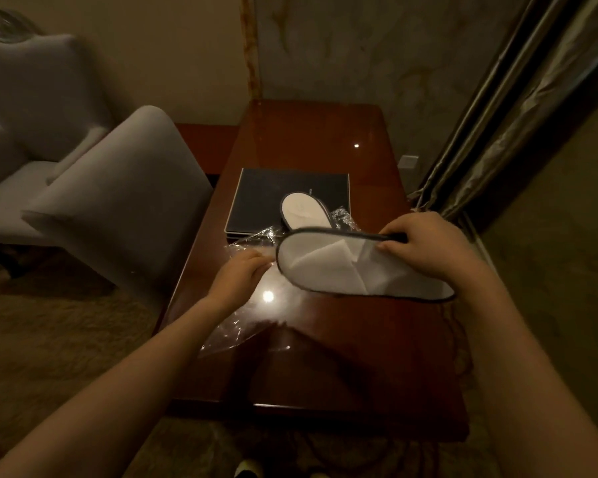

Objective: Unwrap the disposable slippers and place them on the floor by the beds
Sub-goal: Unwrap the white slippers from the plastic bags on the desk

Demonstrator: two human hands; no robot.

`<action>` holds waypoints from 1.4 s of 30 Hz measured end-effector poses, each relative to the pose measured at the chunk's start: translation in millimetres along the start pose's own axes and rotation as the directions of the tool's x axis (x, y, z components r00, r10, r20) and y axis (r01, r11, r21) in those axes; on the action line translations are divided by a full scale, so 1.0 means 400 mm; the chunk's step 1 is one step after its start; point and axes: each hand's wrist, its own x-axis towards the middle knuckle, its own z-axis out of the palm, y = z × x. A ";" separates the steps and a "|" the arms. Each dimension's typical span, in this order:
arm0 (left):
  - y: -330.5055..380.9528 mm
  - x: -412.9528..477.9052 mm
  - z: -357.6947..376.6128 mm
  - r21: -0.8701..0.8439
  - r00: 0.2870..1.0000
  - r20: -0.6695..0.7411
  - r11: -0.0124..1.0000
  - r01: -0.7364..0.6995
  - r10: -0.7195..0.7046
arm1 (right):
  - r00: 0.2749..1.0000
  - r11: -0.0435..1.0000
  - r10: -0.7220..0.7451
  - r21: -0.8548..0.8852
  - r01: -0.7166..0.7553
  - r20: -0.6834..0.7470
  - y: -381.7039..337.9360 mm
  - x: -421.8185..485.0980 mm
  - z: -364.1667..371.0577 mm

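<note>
Above table [325, 357], right hand [428, 246] gripping slipper [335, 267]; wrapper [242, 326] beneath

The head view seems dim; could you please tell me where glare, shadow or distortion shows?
Head view: dim, warm light; two glare spots on the glossy table, one near the left hand; dark arm shadow across the near tabletop; wide-angle bending of the curtain; slipper in the right hand clear.

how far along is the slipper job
Done: one slipper is out of the clear wrapper, gripped by the right hand. In hand: the left hand holds that wrapper on the table. Left: the second slipper lies on the black folder, plastic at its end; neither is on the floor yet.
</note>
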 end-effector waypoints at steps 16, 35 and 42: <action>0.043 0.073 0.154 0.279 0.903 0.320 0.940 0.198 -0.285 | 0.814 0.564 0.576 0.757 -0.330 -0.075 0.087 0.073 0.185; 0.124 0.313 0.261 -0.288 0.580 0.346 0.505 0.813 -0.737 | 0.666 0.278 0.735 0.839 -0.468 0.128 0.210 0.159 0.348; 0.133 0.353 0.284 -0.428 0.472 0.446 0.282 0.859 -0.761 | 0.642 0.210 0.738 0.835 -0.508 0.205 0.235 0.189 0.364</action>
